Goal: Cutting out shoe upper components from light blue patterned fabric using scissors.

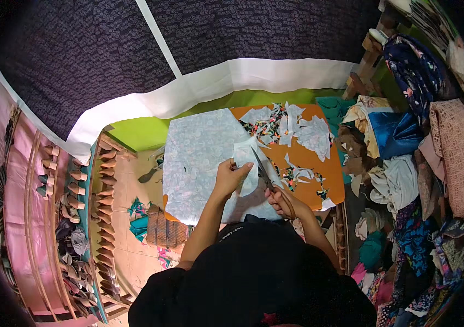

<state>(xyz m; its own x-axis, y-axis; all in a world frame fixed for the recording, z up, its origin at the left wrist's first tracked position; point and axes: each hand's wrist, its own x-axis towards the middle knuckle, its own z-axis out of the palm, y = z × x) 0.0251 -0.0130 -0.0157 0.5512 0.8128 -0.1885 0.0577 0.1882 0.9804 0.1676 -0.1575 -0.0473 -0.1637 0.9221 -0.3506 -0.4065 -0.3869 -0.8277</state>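
Observation:
On the orange table (305, 158) lies a wide, pale grey-white sheet of fabric (196, 147) with a faint pattern. Over its right part I hold up a small white piece (247, 158); whether it is cloth or paper I cannot tell. My left hand (232, 179) pinches this piece at its left side. In my right hand (282, 201) is a pair of long dark scissors (263, 173), the fingers wrapped round the brownish handles. The blades point away from me along the right edge of the white piece. How far apart the blades are is hard to see.
White and floral scraps (283, 128) are strewn over the table's right side. Heaped fabrics (398, 180) line the right. To the left stand racks of wooden shoe lasts (106, 212). A dark patterned curtain (253, 32) with a white border hangs beyond the table.

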